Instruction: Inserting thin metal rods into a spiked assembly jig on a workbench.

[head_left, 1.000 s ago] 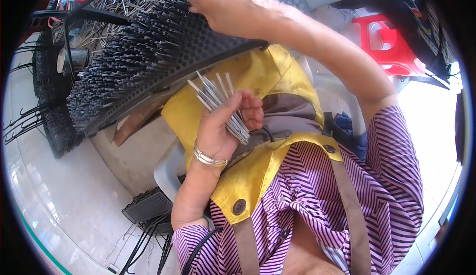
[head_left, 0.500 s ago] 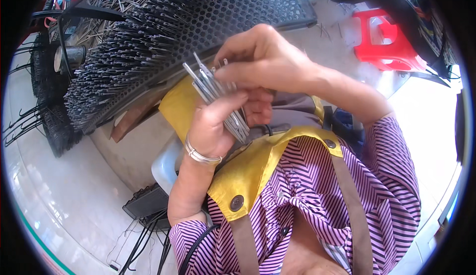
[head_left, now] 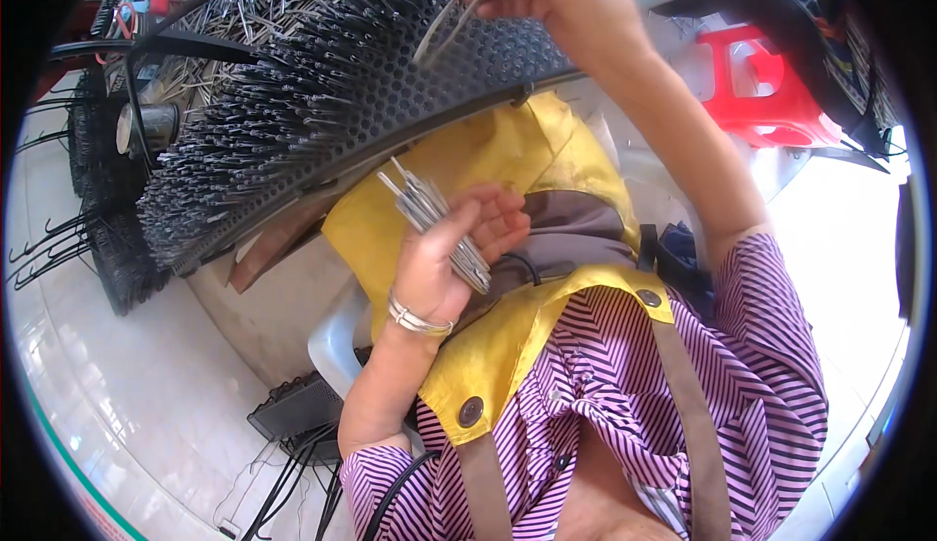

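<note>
A bundle of thin silvery metal rods (head_left: pixel 422 205) lies in my left hand (head_left: pixel 437 266), thumb across it, the other fingers curled loosely below. My right hand (head_left: pixel 584 6) is over the right part of a black perforated tray (head_left: pixel 498 80), pinching a pair of slim metal rods (head_left: pixel 455 20). Their lower ends point down-left at the tray's holes; whether they touch it I cannot tell. Many dark upright rods (head_left: pixel 273 112) crowd the tray's left and middle, while bare holes show on its right.
Loose rods (head_left: pixel 293 0) are heaped behind the tray. A metal can (head_left: pixel 156 126) and black hooks (head_left: pixel 49 248) are at the left, a red plastic stool (head_left: pixel 766 92) at the right. A yellow apron (head_left: pixel 459 156) covers my lap, below the tray's near edge.
My right hand has left the bundle and moved up and away over the tray, carrying a pair of rods. The left hand with the bundle has dropped slightly toward me.
</note>
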`<state>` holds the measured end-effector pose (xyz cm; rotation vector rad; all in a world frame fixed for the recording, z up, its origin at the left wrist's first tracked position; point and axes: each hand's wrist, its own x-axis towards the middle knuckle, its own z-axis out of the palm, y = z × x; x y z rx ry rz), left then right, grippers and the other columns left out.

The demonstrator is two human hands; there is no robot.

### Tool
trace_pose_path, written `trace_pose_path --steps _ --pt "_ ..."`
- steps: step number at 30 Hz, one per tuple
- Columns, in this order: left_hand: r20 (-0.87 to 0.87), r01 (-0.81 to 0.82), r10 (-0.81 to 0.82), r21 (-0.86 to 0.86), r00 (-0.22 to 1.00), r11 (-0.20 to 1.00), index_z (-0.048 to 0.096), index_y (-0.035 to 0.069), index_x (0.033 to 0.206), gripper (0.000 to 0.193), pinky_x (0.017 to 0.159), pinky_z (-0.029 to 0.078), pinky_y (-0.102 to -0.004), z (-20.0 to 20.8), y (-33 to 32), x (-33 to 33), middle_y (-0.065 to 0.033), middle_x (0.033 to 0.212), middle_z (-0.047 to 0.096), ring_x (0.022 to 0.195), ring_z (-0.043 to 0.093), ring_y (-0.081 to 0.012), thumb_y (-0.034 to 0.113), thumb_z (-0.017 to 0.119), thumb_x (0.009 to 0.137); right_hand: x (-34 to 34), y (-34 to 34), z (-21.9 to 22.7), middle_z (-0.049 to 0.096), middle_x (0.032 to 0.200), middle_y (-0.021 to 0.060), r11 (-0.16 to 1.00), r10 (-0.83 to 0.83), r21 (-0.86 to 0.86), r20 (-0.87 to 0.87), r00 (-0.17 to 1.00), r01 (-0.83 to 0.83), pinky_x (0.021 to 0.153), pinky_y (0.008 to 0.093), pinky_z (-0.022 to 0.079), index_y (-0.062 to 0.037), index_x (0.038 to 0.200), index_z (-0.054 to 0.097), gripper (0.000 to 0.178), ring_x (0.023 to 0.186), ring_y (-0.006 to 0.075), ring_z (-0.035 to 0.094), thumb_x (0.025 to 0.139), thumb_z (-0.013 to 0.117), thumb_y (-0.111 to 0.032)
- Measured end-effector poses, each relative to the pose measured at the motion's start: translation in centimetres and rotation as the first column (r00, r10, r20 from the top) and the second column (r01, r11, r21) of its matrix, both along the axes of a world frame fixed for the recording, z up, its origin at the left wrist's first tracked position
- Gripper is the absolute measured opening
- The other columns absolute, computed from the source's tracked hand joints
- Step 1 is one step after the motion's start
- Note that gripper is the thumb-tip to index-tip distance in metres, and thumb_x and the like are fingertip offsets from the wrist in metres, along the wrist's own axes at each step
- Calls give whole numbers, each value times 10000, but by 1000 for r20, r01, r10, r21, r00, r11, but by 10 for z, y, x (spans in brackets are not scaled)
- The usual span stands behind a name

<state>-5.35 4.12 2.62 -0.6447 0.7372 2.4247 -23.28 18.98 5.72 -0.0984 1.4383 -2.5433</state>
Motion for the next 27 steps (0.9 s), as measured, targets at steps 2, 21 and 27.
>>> trace_pose_path --steps 2,21,27 --pt "8 -3 3 9 1000 1000 464 -44 1126 310 900 424 -470 -3 1 3 -210 1082 541 978 556 -328 145 447 881 -3 -5 -6 624 773 92 997 37 77 -91 995 -30 563 221 513 20 909 587 95 652 140 614 837 550 -30" --pt "6 50 -50 5 999 999 487 -46 1107 304 860 458 -441 -9 1 6 -218 1043 560 933 581 -310 146 474 871 -6 -39 -4 553 631 171 824 246 477 -787 565 307 492 309 430 36 796 573 67 554 253 569 763 601 -15" --pt "9 52 -51 -17 999 999 491 -42 1100 298 856 463 -438 -6 0 4 -207 1028 566 922 586 -300 135 479 861 -11 -56 15 559 620 214 471 574 758 -652 495 452 560 437 455 9 618 558 64 622 379 573 614 511 -35"
